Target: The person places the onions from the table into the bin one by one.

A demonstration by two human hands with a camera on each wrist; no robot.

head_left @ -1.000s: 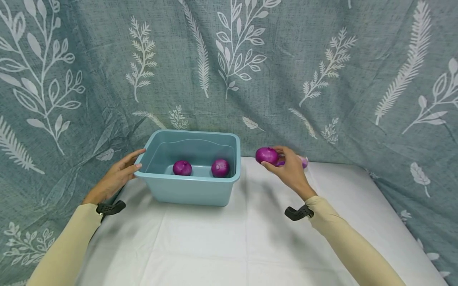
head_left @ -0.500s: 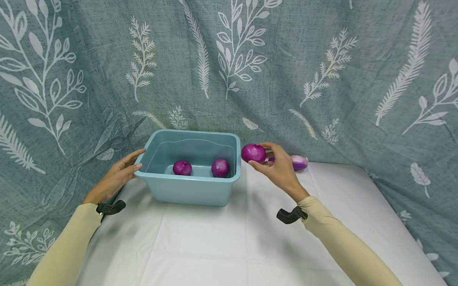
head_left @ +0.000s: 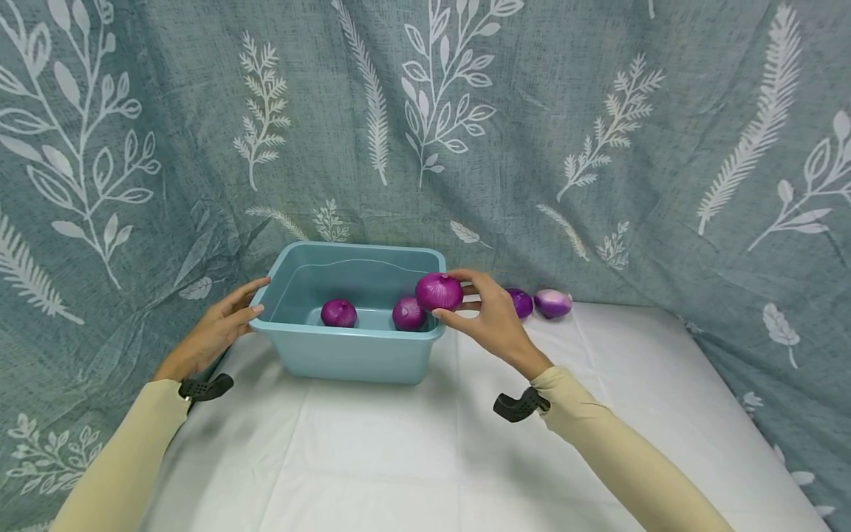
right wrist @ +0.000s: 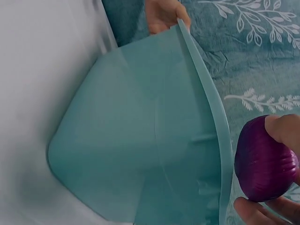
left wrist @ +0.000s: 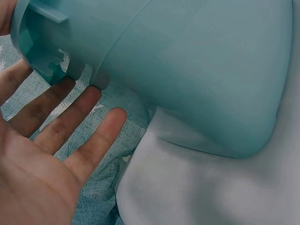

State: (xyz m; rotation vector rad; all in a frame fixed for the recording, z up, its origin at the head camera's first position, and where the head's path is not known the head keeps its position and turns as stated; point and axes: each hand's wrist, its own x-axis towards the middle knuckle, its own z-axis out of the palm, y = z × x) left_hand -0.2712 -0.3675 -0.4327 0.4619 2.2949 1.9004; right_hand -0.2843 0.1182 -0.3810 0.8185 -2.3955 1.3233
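My right hand (head_left: 492, 316) grips a purple-red onion (head_left: 439, 292) between thumb and fingers. The onion overlaps the right rim of a light blue-green plastic bin (head_left: 346, 356) in the head view; the right wrist view has this onion (right wrist: 266, 159) just beyond the rim. My left hand (head_left: 216, 330) touches the bin's left rim, thumb toward the front corner. In the left wrist view the left hand (left wrist: 51, 145) has its fingers extended, some fingertips under the rim. Inside the bin lie one onion (head_left: 339, 312) at the middle and another onion (head_left: 408, 314) toward the right, partly covered by the held one.
Behind my right hand, a dark purple rounded item (head_left: 520, 302) and a paler purple-and-white one (head_left: 553, 304) lie on the white-covered table (head_left: 372, 451). A blue-green leaf-patterned curtain (head_left: 505, 148) hangs close behind the bin.
My right hand has carried the onion leftward from beside the bin to its right rim, uncovering the two purple items behind. The left hand and the bin stay put.
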